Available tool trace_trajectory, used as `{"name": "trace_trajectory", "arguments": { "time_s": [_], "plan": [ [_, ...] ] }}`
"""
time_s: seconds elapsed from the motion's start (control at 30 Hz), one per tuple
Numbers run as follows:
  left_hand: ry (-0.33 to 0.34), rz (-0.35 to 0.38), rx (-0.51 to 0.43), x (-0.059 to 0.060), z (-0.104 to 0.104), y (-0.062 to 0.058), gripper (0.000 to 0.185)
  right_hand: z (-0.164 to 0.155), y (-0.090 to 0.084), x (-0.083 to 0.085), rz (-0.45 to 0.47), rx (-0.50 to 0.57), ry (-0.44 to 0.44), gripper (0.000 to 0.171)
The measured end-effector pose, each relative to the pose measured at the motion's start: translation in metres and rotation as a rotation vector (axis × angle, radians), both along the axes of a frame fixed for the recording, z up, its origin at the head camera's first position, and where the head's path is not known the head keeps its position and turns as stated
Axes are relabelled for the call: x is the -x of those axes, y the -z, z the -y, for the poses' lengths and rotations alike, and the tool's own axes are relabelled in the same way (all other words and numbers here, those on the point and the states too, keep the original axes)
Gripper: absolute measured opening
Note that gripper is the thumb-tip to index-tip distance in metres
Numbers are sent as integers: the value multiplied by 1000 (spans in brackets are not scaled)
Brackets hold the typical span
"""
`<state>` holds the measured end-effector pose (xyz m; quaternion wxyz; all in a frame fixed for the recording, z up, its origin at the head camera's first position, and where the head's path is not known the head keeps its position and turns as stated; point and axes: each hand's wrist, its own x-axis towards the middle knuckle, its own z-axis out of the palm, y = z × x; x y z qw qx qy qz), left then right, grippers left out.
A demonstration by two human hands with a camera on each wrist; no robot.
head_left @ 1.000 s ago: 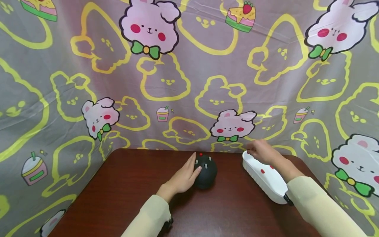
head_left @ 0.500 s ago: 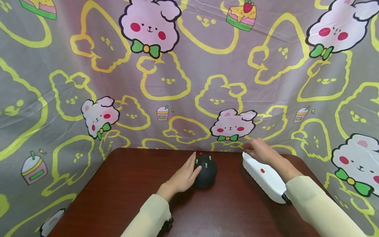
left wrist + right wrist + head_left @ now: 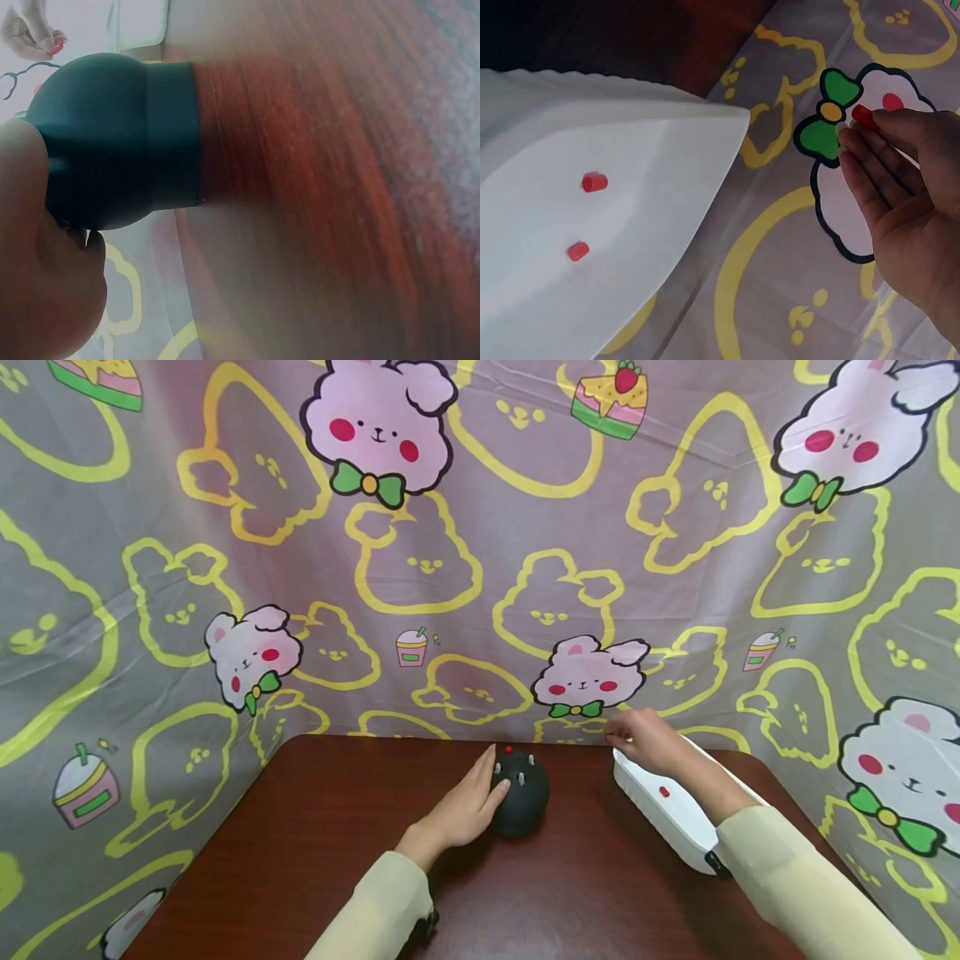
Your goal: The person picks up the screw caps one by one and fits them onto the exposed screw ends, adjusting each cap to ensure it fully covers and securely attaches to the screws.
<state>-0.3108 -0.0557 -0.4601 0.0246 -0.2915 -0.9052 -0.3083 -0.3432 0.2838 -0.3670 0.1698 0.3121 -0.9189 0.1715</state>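
A domed holder (image 3: 521,793) stands near the middle of the tabletop's (image 3: 315,843) back edge, the left hand (image 3: 467,806) touching its left side. Toward the right edge lies a long tray (image 3: 678,814) with two small pegs (image 3: 594,182) in it. The right hand (image 3: 647,739) is above the tray's far end, pinching another peg (image 3: 864,116).

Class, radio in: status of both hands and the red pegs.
Left hand steadies black dome. Right hand pinches red peg. Two pegs lie in white tray. Nothing in the way.
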Motion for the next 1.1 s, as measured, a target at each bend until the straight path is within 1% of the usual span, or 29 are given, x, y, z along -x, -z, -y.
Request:
{"name": "trace_trajectory", "arguments": {
  "time_s": [0.27, 0.5, 0.73, 0.9, 1.1],
  "plan": [
    [-5, 3, 7, -1, 2, -4, 76, 14, -4, -1, -21, 21, -24, 15],
    [5, -6, 3, 0, 1, -4, 76, 25, -6, -2, -28, 35, -58, 17],
    [4, 0, -1, -1, 1, -4, 76, 33, -5, -4, -9, 32, -46, 12],
    [0, 7, 0, -2, 1, -2, 76, 36, -2, -5, -5, 47, -62, 13],
    [2, 4, -7, -2, 1, -1, 77, 42, -2, -8, -22, 52, -77, 9]
  ]
}}
